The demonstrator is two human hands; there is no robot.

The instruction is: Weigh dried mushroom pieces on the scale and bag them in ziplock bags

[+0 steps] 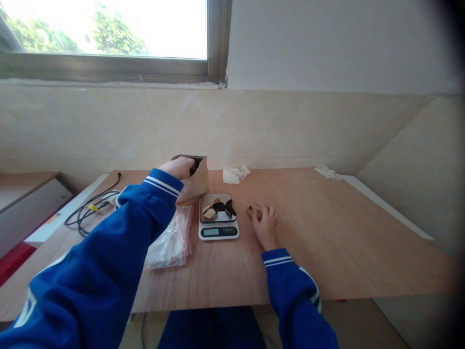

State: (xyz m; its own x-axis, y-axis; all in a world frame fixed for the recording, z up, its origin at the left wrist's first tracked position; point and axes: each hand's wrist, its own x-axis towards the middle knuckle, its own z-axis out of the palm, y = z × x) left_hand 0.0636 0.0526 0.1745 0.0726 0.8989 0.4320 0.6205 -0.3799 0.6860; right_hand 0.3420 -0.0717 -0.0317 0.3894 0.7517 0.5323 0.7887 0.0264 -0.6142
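Observation:
My left hand (180, 167) reaches into the mouth of a brown paper bag (198, 183), its fingers hidden inside. Just in front of the bag, a white digital kitchen scale (219, 231) bears several dark and tan pieces (219, 207), which look like dried slices; I cannot make out their exact kind. To the right of the scale, my right hand (265, 220) rests low over the table with curled fingers, closed on a small brown piece (250, 211) that shows at the fingertips.
Clear zip bags (170, 242) lie left of the scale. A black cable (82, 218) is coiled at the table's left. White paper (231, 176) and crumpled tissue (327, 172) lie along the back, by the wall. The wooden table's (345, 252) front edge is close to my legs.

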